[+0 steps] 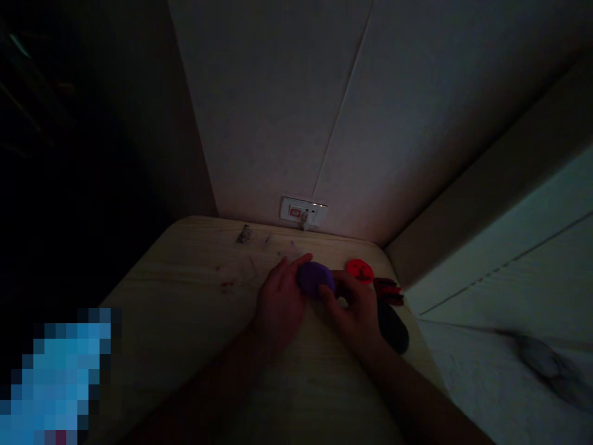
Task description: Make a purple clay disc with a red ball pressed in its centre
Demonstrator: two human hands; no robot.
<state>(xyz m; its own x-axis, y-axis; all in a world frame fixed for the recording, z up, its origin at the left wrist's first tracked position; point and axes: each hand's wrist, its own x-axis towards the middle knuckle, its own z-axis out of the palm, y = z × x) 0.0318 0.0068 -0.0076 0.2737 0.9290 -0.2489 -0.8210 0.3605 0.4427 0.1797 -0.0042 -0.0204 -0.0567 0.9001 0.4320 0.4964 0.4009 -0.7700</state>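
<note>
Head view, dimly lit: a grey wall (278, 111) rises behind a pale wooden worktop (152, 296) with rounded far corners, and a light floor (463, 358) shows at the lower right. Both forearms reach in over the worktop. The right hand (359, 306) grasps a purple disc (314, 278) at its near right edge, the thumb lying on its upper face. The left hand (280, 303) is set against the disc's left side, fingers pointing away; whether it grips or merely supports cannot be told. The disc is between the two hands, near the middle of the worktop. A socket plate (319, 215) sits low on the wall, just above the worktop's back edge. Partly hidden by the right hand, a dark oval piece (393, 327) lies to its right. Beyond that hand is a red disc (360, 271) with dark marks, and just beside it some dark red pieces (388, 290). Smallest are a plug (304, 220) in the plate and red specks (226, 285) on the worktop's left part.
</note>
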